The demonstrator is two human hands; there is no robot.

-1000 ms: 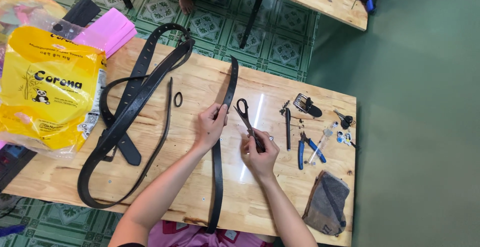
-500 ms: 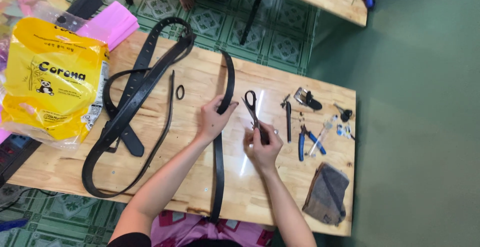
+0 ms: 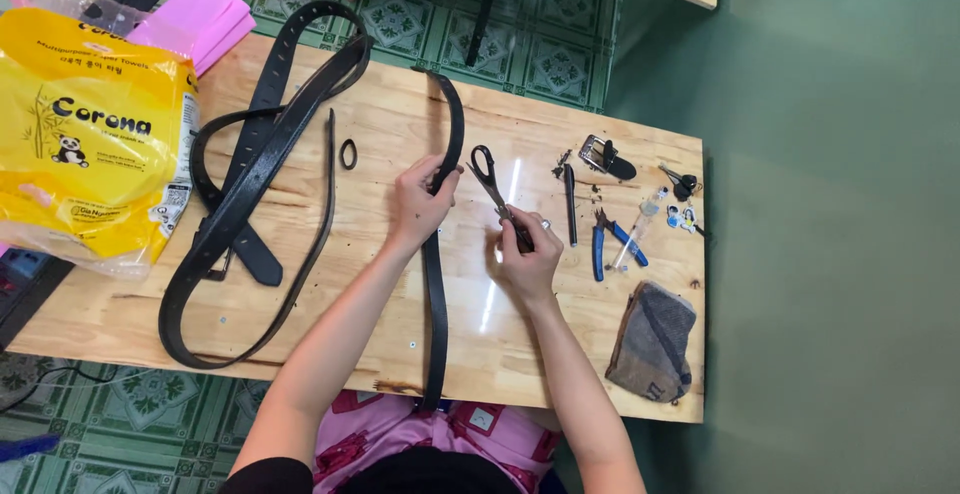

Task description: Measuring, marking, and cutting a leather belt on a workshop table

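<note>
My left hand (image 3: 415, 204) grips a long black belt (image 3: 435, 304) that runs from the table's near edge up to a curve at the far side. Just right of it, my right hand (image 3: 530, 254) is closed on the blade end of black-handled scissors (image 3: 487, 176). Their finger loops point away from me, close to the belt and my left fingers. Both hands rest over the wooden table (image 3: 530, 144).
Several more black belts (image 3: 250, 194) lie looped at the left, with a small black loop (image 3: 348, 154) beside them. A yellow bag (image 3: 90, 144) and a pink packet (image 3: 200, 14) sit far left. A buckle (image 3: 600, 157), blue-handled pliers (image 3: 605, 244), keys (image 3: 680, 184) and a grey cloth (image 3: 655, 339) lie right.
The view has shifted slightly. My hands keep their hold on the belt and the scissors, and the scissors' loops sit a little farther from me than before.
</note>
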